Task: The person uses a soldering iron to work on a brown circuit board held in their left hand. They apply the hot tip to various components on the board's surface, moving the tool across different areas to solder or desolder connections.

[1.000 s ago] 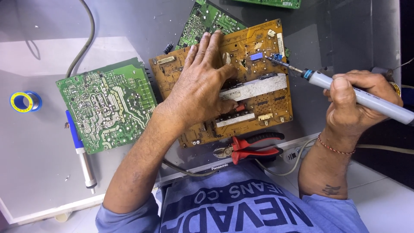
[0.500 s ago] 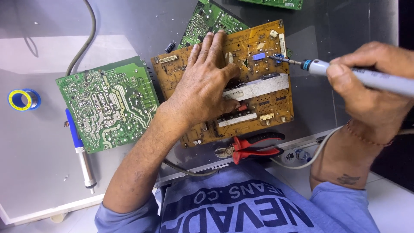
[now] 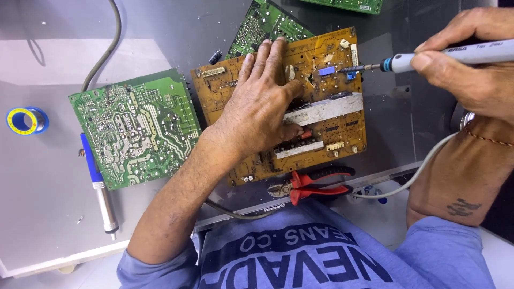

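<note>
Orange board (image 3: 326, 115): your left hand (image 3: 262, 107) is pressing it flat, fingers spread; your right hand (image 3: 471, 69) is gripping the iron (image 3: 428, 58), tip touching the board's far right.

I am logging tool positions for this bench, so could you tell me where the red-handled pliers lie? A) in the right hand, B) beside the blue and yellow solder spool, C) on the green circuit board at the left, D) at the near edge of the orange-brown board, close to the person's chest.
D: the red-handled pliers lie just below the near edge of the orange-brown board, while the right hand holds a soldering iron instead.
</note>
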